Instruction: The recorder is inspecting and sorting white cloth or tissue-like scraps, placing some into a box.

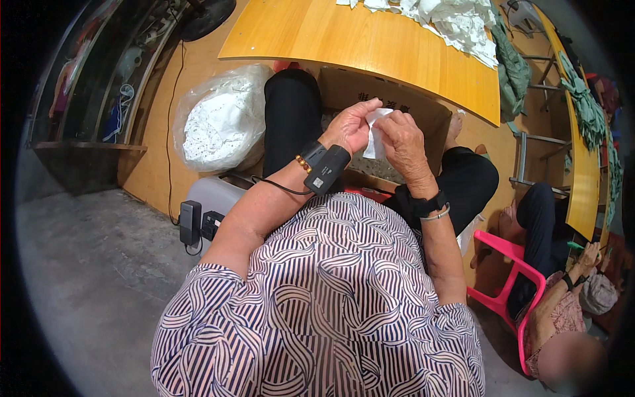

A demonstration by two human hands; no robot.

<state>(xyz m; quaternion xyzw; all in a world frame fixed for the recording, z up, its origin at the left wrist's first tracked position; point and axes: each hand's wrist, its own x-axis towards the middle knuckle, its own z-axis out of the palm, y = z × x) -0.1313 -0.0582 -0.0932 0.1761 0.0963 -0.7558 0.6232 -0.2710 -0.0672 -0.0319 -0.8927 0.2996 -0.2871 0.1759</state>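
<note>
Both of my hands are raised over an open cardboard box point(423, 109) between my knees. A small white piece of cloth point(374, 140) hangs between them. My left hand point(350, 127) pinches its upper edge between thumb and fingertips. My right hand point(403, 140) has its fingers curled on the other side of the piece, gripping it. The exact contact of the right fingertips is partly hidden by the hand itself. Speckled small bits lie inside the box, below the hands.
A yellow wooden table point(370, 49) stands ahead, with a heap of white cloth pieces point(456, 26) at its far right. On the left sits a clear plastic bag point(221, 122) of white pieces. A co-worker sits by a pink stool point(509, 248) at right, near green cloths point(582, 109).
</note>
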